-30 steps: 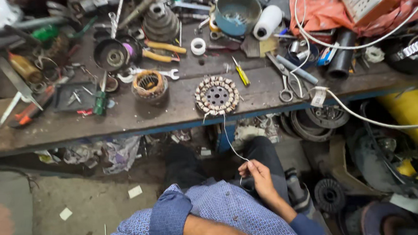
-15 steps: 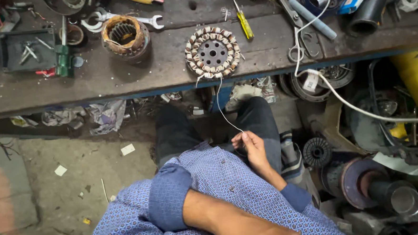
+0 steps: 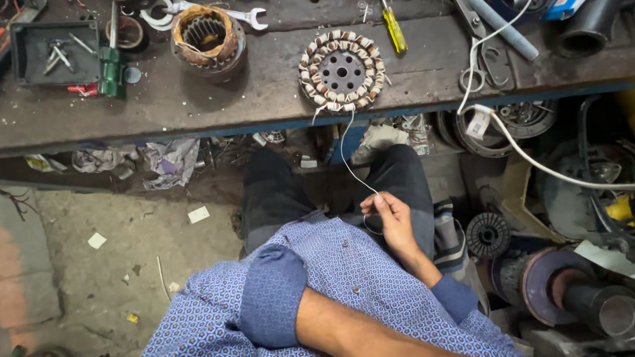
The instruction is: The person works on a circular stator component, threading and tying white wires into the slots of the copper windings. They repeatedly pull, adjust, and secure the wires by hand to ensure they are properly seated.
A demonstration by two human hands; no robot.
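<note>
My right hand (image 3: 391, 219) rests on my lap and pinches a thin white wire (image 3: 351, 162). The wire runs up from my fingers to a round stator (image 3: 341, 71) wound with copper coils, which lies flat near the front edge of the wooden workbench (image 3: 255, 102). My left forearm lies bent across my chest at the bottom of the view, its blue patterned sleeve (image 3: 273, 293) rolled up. The left hand itself is out of the frame.
On the bench are a second wound motor core (image 3: 206, 36), a spanner (image 3: 240, 16), a yellow screwdriver (image 3: 393, 25), a green tool (image 3: 112, 66) and a black tray (image 3: 54, 53). A white cable (image 3: 541, 170) hangs at the right. Motor parts (image 3: 555, 282) crowd the floor to my right.
The view has tilted down and moved closer, so the bench top sits higher in the frame. My right hand keeps hold of the wire at my lap.
</note>
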